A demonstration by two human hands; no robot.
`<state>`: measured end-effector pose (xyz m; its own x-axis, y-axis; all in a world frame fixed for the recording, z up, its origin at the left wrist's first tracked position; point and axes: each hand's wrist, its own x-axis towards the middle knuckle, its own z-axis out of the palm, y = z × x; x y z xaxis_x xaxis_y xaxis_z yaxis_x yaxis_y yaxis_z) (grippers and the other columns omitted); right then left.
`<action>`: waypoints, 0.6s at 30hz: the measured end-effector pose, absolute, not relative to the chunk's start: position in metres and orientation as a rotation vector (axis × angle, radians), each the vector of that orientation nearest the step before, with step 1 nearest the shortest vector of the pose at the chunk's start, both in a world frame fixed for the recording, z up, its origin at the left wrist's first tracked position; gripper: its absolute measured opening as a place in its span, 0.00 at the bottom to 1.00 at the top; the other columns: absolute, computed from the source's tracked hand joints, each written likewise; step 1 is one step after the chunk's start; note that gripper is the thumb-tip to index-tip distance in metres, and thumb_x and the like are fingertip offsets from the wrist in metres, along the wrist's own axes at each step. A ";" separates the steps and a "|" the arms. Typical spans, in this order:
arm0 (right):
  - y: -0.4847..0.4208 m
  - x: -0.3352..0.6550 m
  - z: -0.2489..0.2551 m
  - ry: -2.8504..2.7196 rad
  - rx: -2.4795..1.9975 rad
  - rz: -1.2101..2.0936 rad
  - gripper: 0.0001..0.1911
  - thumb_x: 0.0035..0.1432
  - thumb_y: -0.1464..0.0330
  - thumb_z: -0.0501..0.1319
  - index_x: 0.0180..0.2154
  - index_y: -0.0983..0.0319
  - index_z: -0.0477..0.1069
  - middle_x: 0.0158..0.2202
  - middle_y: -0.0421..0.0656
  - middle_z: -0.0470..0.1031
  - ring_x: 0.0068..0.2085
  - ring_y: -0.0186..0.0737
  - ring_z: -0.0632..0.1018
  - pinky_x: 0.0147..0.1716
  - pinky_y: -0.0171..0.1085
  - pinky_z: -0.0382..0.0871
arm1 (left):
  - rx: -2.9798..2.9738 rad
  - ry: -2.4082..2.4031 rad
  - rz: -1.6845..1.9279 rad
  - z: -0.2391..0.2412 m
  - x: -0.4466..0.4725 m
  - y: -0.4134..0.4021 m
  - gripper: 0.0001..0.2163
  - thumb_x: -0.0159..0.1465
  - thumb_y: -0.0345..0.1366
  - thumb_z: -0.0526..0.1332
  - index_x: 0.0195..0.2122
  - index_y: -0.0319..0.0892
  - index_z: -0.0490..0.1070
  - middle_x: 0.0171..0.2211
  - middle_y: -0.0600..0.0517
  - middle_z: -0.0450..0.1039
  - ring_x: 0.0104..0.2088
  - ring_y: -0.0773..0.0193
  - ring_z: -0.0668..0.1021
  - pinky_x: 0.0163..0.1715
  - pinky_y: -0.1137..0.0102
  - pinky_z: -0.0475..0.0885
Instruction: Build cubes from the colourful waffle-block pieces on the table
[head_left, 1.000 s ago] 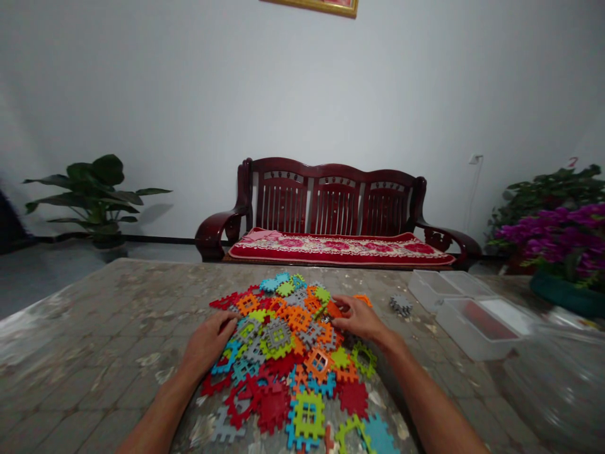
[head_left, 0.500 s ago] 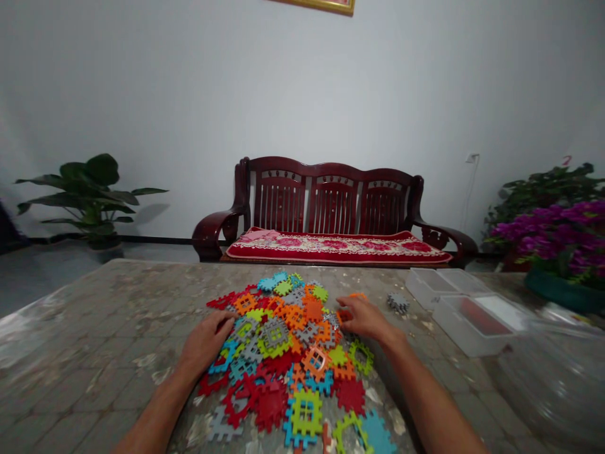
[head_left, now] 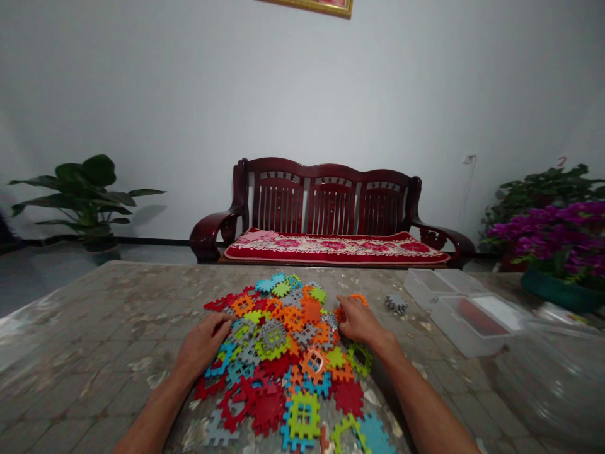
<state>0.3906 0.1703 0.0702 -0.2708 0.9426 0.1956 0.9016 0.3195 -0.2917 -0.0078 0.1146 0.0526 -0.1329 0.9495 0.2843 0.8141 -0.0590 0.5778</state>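
1. Right hand (head_left: 362, 321) has edged slightly rightward.
2. Fingers (head_left: 348, 308) on it and the left hand (head_left: 201, 345) curl partly closed; cannot tell if gripping.
3. Toothed pieces (head_left: 283, 362) lie heaped between them on the worktop (head_left: 94, 353).

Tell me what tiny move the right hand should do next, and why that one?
Perhaps the right hand could reach for the orange piece just beyond it: that piece is very close by and lies apart from the colourful heap.
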 end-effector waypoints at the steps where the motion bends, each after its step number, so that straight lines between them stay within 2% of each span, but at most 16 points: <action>1: 0.171 0.391 0.069 -2.252 -1.638 0.176 0.35 0.48 0.75 0.61 0.60 0.61 0.72 0.54 0.53 0.79 0.57 0.53 0.75 0.57 0.44 0.67 | 1.918 2.001 0.965 0.053 -0.008 0.114 0.19 0.62 0.48 0.53 0.39 0.47 0.81 0.43 0.48 0.84 0.45 0.54 0.83 0.51 0.63 0.75; 6: 0.183 0.409 0.076 -2.141 -1.588 0.178 0.38 0.48 0.74 0.61 0.63 0.64 0.68 0.55 0.52 0.77 0.56 0.52 0.74 0.59 0.43 0.65 | 1.922 2.009 0.962 0.054 -0.007 0.114 0.19 0.62 0.49 0.52 0.38 0.47 0.81 0.43 0.48 0.85 0.45 0.55 0.83 0.50 0.64 0.75; 12: 0.205 0.448 0.084 -1.995 -1.673 0.086 0.42 0.49 0.71 0.62 0.67 0.71 0.62 0.52 0.55 0.78 0.51 0.52 0.77 0.55 0.43 0.68 | 1.913 2.004 0.967 0.054 -0.008 0.114 0.19 0.61 0.49 0.53 0.38 0.48 0.81 0.44 0.48 0.85 0.45 0.55 0.83 0.50 0.64 0.75; 18: 0.212 0.451 0.066 -2.009 -1.714 0.053 0.40 0.50 0.72 0.61 0.67 0.63 0.64 0.56 0.51 0.78 0.56 0.50 0.75 0.59 0.41 0.65 | 1.902 2.004 0.960 0.053 -0.008 0.114 0.18 0.61 0.49 0.53 0.39 0.48 0.81 0.43 0.49 0.85 0.45 0.54 0.83 0.51 0.63 0.76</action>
<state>0.4513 0.2116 0.0664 -0.0867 0.9363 0.3403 0.9170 0.2085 -0.3402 -0.0083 0.1142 0.0535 -0.1408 0.9511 0.2748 0.8102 -0.0489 0.5841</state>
